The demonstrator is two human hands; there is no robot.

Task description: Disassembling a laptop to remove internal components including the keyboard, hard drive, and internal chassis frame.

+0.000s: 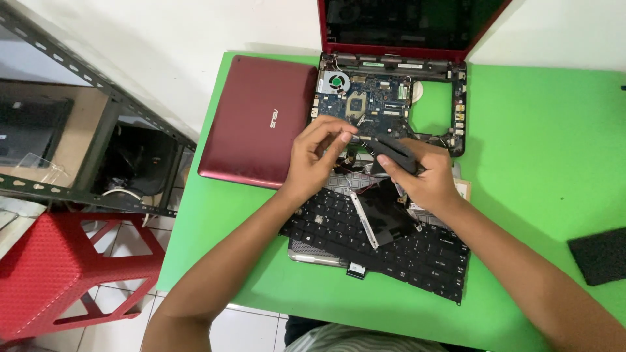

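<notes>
Hands meet over the middle of the green worktop (535,130), just at six o'clock of an opened red laptop base (391,98) whose board and fan lie bare. The right hand (424,179) is closed around a dark, flat, curved part (393,151), thumb on top and fingers under it. The left hand (317,160) pinches at the part's ten o'clock end with thumb and forefinger; whether it holds the part itself or a small fitting on it I cannot tell. Under both hands lies a loose black keyboard (391,248) with a silver bracket (364,218) across it, and thin wires show between the hands. At nine o'clock of the base rests a red lid (257,120); at three o'clock, near the worktop's edge, a black pad (600,254). The part looks light and thin, probably plastic or metal sheet, stiff enough to hold its curve yet likely to bend or snap if twisted. It seems best held by its edges near both ends, as now, keeping strain off any wire attached and off the bare board just beyond it.
</notes>
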